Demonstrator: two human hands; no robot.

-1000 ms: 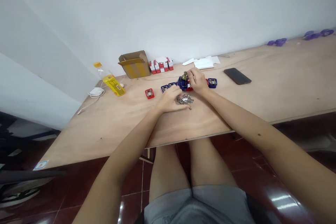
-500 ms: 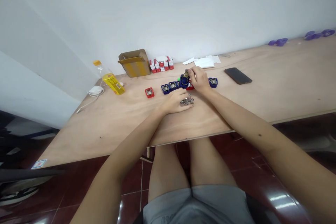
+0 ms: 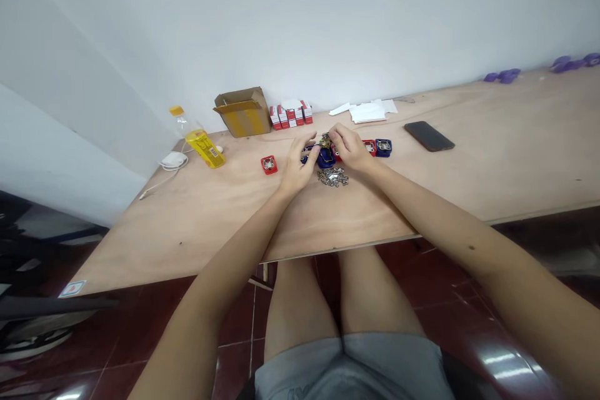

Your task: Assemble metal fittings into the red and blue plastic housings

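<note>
Both hands meet over a small brass-coloured metal piece [image 3: 324, 139] held above a blue plastic case [image 3: 325, 158] on the plywood table [image 3: 234, 212]. My right hand [image 3: 349, 148] pinches the piece from the right. My left hand [image 3: 298, 164] reaches in from the left, its fingertips pinched on the same piece. A pile of small silver metal parts [image 3: 333, 177] lies just in front of the hands. To the right sit one red case [image 3: 369, 147] and one blue case [image 3: 383, 147]. A lone red case [image 3: 269, 165] sits to the left.
At the back stand an open cardboard box [image 3: 244, 112], a row of small red-and-white boxes [image 3: 291, 115] and white papers [image 3: 368, 111]. A yellow bottle [image 3: 199, 139] and a white charger with cable [image 3: 172, 160] lie left. A dark phone [image 3: 429, 135] lies right. Purple objects [image 3: 504, 75] sit far right.
My left hand has lifted off the silver pile and moved up to join my right hand at the metal piece. The right hand stayed near the blue case.
</note>
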